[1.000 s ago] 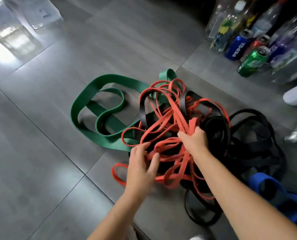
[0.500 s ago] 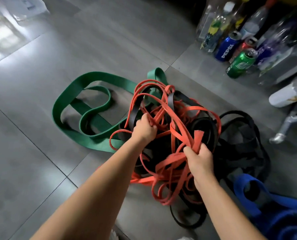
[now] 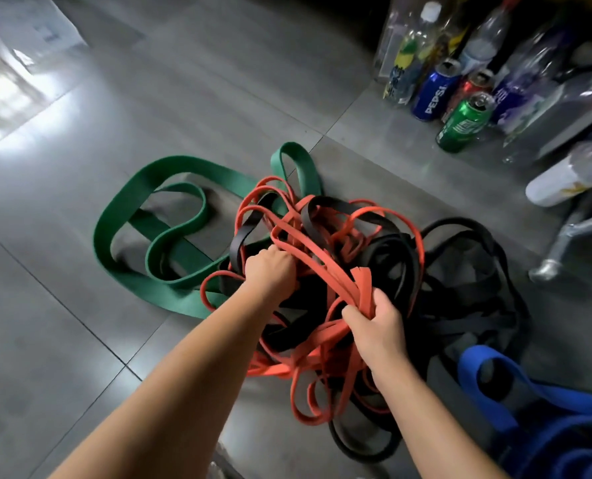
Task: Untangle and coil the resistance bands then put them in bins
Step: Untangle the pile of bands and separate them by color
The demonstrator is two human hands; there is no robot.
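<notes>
A tangled heap of resistance bands lies on the grey tiled floor. Thin orange bands (image 3: 325, 250) wind through black bands (image 3: 460, 281) in the middle. A wide green band (image 3: 121, 216) loops out to the left, and a wide blue band (image 3: 494, 385) lies at the lower right. My left hand (image 3: 270, 267) grips orange strands in the middle of the heap. My right hand (image 3: 377, 323) holds a bunch of orange strands lifted a little off the pile. No bin is in view.
Bottles and drink cans stand on the floor at the upper right, among them a blue can (image 3: 432, 95) and a green can (image 3: 463, 122). A white bottle (image 3: 563, 181) lies on its side at the right. A bright reflection covers the floor at the upper left.
My left hand went from the near edge of the orange tangle into its middle and closed on strands there. My right hand kept its hold on the orange bunch and drew it nearer to me.
</notes>
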